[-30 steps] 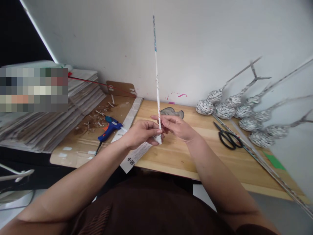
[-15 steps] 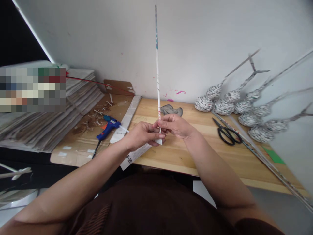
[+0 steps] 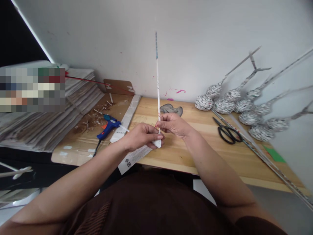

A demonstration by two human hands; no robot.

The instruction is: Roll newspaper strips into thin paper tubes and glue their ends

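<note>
The rolled paper tube [image 3: 157,81] seems light and easily kinked. The left hand [image 3: 141,137] and right hand [image 3: 174,125] both pinch its lower end, likely the firmest hold.

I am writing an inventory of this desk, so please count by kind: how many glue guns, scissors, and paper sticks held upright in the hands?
Glue gun: 1
Scissors: 1
Paper stick, pinched by left hand and right hand: 1
Total: 3
</note>
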